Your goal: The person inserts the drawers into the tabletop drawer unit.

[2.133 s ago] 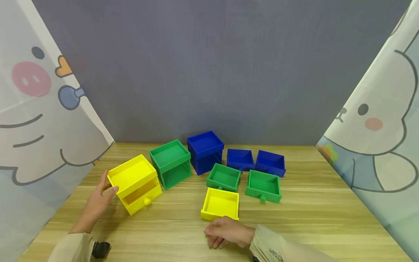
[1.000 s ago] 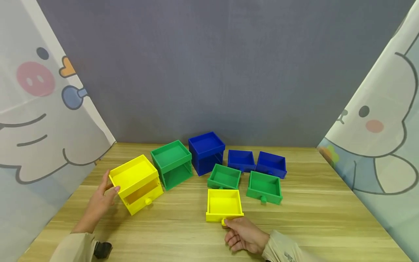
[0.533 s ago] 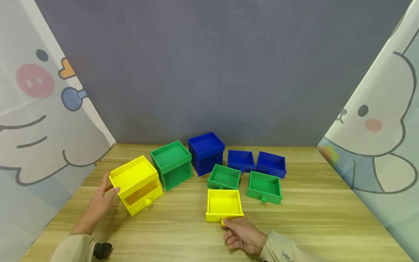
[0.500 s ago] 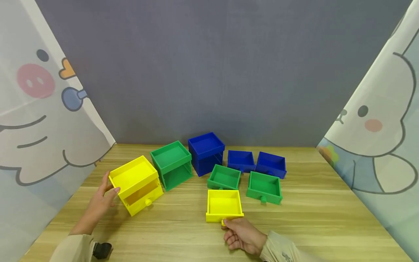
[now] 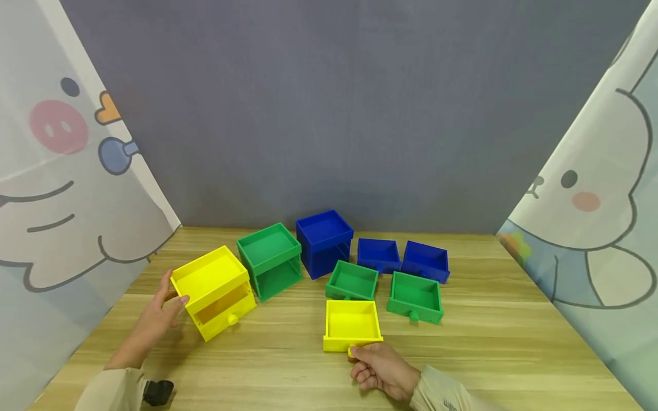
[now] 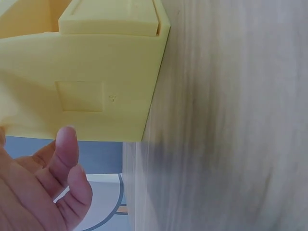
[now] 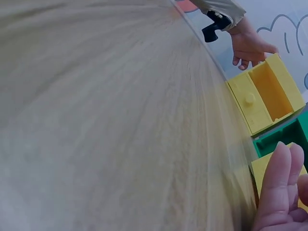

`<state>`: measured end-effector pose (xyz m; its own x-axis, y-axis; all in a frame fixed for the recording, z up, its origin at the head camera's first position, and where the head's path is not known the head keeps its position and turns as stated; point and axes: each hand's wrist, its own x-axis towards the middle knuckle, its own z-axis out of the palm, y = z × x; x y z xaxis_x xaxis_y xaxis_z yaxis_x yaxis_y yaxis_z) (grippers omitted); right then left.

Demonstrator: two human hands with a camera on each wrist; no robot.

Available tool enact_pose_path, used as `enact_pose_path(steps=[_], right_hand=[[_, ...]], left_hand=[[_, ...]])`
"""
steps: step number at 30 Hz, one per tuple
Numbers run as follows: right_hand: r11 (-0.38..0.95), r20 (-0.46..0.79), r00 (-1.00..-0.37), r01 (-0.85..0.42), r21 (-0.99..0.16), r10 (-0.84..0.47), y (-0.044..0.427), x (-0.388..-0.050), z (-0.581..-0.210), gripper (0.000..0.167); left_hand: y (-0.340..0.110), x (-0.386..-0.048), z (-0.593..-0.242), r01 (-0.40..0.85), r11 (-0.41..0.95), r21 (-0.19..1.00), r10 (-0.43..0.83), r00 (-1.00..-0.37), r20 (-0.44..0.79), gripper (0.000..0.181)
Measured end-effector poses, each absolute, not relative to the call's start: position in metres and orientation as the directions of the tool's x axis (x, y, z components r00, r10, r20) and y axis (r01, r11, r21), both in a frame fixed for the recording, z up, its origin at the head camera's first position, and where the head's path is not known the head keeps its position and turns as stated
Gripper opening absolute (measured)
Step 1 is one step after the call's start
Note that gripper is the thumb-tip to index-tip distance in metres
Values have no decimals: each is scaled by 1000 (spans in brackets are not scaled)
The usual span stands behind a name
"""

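Desk (image 5: 514, 342): pale wood grain, streaks running mostly side to side. Plain grey backdrop (image 5: 329, 114) upright behind desk. Left of desk: light printed sheet (image 5: 77, 228), cartoon with pink snout. Right of desk: second printed sheet (image 5: 606, 228), white cartoon, pink cheek, blue clothing. Light soft, faint shadows on desk.

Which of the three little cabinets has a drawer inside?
The yellow cabinet, leftmost on the table: a drawer front with a round knob fills its lower slot. The green cabinet and blue cabinet show no drawers.
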<state>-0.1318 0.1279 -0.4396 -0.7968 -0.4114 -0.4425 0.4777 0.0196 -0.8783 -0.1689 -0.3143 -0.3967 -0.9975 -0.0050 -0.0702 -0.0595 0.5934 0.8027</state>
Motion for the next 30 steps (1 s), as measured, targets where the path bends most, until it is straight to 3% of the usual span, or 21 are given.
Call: enact_pose_path(steps=[30], right_hand=[[65,-380,-804,395,-916,-457,115,-137,-433,19]], left_hand=[[-312,-167,-393,-94,565,820,-11,-994,-106,80]])
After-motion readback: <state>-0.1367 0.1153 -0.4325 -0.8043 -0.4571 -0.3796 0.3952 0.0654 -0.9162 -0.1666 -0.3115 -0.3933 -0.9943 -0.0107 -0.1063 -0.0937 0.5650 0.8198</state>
